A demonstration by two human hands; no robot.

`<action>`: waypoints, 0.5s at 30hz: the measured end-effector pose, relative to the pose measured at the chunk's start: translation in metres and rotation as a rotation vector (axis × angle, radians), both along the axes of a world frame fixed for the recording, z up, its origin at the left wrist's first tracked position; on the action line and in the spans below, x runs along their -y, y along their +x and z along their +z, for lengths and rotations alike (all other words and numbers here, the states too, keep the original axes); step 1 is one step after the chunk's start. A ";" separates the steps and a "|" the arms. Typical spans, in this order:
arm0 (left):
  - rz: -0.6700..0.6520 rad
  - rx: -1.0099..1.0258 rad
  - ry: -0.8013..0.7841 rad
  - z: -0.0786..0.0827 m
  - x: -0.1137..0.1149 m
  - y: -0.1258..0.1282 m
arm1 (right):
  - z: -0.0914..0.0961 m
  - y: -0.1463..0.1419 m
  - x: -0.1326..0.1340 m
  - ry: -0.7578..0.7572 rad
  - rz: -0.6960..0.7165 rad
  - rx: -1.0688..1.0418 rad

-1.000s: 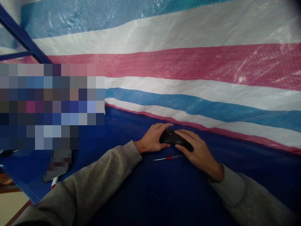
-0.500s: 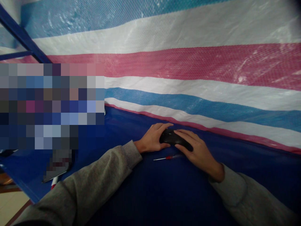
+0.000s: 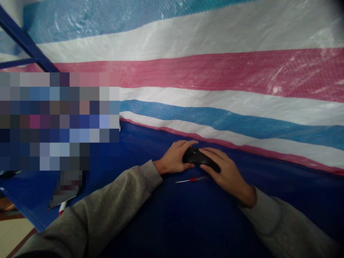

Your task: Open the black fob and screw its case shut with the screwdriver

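A black computer mouse (image 3: 197, 158) lies on the dark blue table (image 3: 188, 218), close to the striped sheet. My left hand (image 3: 175, 158) grips its left end, thumb and fingers curled round it. My right hand (image 3: 225, 171) lies over its right side, fingers wrapped on the body. A small screwdriver with a red handle (image 3: 191, 180) lies on the table just in front of the mouse, untouched by either hand. Both arms wear grey sleeves.
A red, white and blue striped woven sheet (image 3: 215, 79) rises behind the table. A blue metal frame (image 3: 25, 41) shows at the upper left. A flat dark object (image 3: 64, 199) and a red-and-white pen (image 3: 61, 209) lie near the table's left edge.
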State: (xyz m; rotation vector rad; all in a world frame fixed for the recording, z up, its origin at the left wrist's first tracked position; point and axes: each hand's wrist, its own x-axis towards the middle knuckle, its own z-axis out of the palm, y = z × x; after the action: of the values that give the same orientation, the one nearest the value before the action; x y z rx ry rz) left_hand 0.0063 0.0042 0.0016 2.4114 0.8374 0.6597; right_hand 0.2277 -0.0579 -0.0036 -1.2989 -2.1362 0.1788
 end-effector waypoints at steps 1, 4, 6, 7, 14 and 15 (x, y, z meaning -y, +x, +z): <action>0.002 -0.001 0.001 0.000 0.000 0.000 | 0.000 0.000 0.000 -0.004 0.001 0.001; -0.001 -0.002 0.005 0.000 0.000 0.000 | 0.000 0.000 -0.001 -0.024 0.009 0.004; -0.004 -0.003 0.003 0.001 0.000 0.000 | 0.000 0.000 0.000 -0.038 0.014 0.004; -0.005 -0.003 0.002 0.001 0.000 0.000 | 0.000 0.000 0.000 -0.043 0.017 0.005; 0.001 -0.003 -0.003 0.002 0.001 0.000 | -0.001 0.000 0.000 -0.043 0.025 0.009; 0.000 0.000 -0.001 0.002 0.001 0.000 | -0.001 0.000 0.000 -0.044 0.026 0.008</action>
State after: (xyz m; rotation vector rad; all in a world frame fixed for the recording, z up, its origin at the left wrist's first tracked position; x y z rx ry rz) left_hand 0.0064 0.0031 0.0035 2.4103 0.8379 0.6594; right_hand 0.2279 -0.0574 -0.0047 -1.2992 -2.1673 0.2327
